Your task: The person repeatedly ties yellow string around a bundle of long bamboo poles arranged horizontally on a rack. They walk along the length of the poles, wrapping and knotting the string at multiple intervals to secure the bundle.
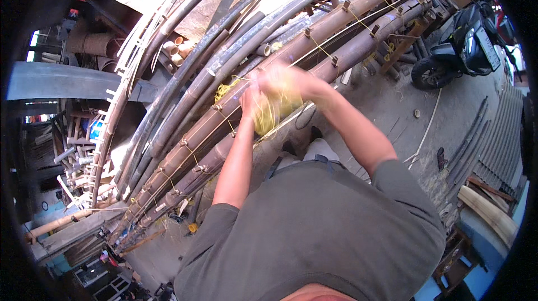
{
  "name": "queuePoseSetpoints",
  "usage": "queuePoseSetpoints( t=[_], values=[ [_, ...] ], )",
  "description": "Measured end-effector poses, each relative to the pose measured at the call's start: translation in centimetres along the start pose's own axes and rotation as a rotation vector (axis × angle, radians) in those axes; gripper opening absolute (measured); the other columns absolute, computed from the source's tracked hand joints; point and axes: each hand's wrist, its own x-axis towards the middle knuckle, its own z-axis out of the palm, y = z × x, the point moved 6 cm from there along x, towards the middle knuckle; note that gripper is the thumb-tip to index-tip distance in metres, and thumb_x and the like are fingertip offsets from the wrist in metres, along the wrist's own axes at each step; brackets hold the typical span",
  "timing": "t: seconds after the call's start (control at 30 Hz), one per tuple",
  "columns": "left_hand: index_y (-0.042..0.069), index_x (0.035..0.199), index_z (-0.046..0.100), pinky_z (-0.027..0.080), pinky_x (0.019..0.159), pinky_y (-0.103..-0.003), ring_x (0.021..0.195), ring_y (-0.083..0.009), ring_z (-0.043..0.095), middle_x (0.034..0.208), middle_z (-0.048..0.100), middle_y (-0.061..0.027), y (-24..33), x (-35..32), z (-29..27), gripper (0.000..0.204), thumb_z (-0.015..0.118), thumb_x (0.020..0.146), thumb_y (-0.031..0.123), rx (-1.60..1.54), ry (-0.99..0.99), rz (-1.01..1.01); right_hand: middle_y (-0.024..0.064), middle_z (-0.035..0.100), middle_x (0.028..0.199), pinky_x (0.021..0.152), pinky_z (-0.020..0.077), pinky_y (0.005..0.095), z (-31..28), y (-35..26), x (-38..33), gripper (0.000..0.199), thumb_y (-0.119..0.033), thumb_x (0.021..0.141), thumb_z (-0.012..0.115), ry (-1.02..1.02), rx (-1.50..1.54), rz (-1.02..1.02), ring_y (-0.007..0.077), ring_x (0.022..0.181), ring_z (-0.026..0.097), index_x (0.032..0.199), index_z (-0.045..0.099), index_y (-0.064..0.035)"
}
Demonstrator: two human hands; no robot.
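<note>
My left hand (250, 99) is at the near side of a long brown bamboo pole (193, 133), its fingers closed on yellow string. My right hand (288, 81) is beside it over the poles, smeared by motion, so its fingers cannot be made out. A loose bundle of yellow string (270, 115) hangs just under both hands, partly blurred. Another tuft of yellow string (223, 89) lies against the pole's far side. A second brown bamboo pole (350, 49) runs parallel and nearer to me. Short pegs stand along both poles, with thin yellow string tied across between them.
Beyond the poles lie dark curved poles (216, 68) and a curved rack with pale pegs (115, 110). Cut bamboo tubes (176, 49) are stacked there. A motorcycle (465, 46) stands at the far right. Corrugated sheets (499, 133) and dark strips (468, 133) lie on the right.
</note>
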Motion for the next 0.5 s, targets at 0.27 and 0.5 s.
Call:
queuePoseSetpoints(
  t=[0.27, 0.5],
  values=[
    [-0.001, 0.095, 0.068, 0.049, 0.067, -0.025, 0.071, -0.0100, 0.062, 0.078, 0.066, -0.0050, 4.4, 3.5, -2.0, 0.025, 0.053, 0.099, 0.019, -0.696, 0.042, 0.087, 0.0214, 0.063, 0.067, 0.069, 0.0515, 0.0504, 7.4, 10.6, -8.3, 0.041, -0.034, 0.090, 0.053, 0.029, -0.576, 0.201, 0.0416, 0.066, 0.063, 0.066, 0.067, -0.0048],
    [0.008, 0.103, 0.068, 0.050, 0.077, -0.048, 0.087, -0.0385, 0.065, 0.091, 0.069, -0.0176, -0.2, 13.5, -1.7, 0.031, 0.046, 0.096, 0.028, 0.006, 0.295, 0.055, 0.0199, 0.065, 0.070, 0.074, 0.0508, 0.0470, 7.6, 11.1, -8.8, 0.026, -0.028, 0.078, 0.061, 0.060, -0.896, 0.208, 0.0361, 0.071, 0.065, 0.070, 0.066, -0.0042]
  ],
)
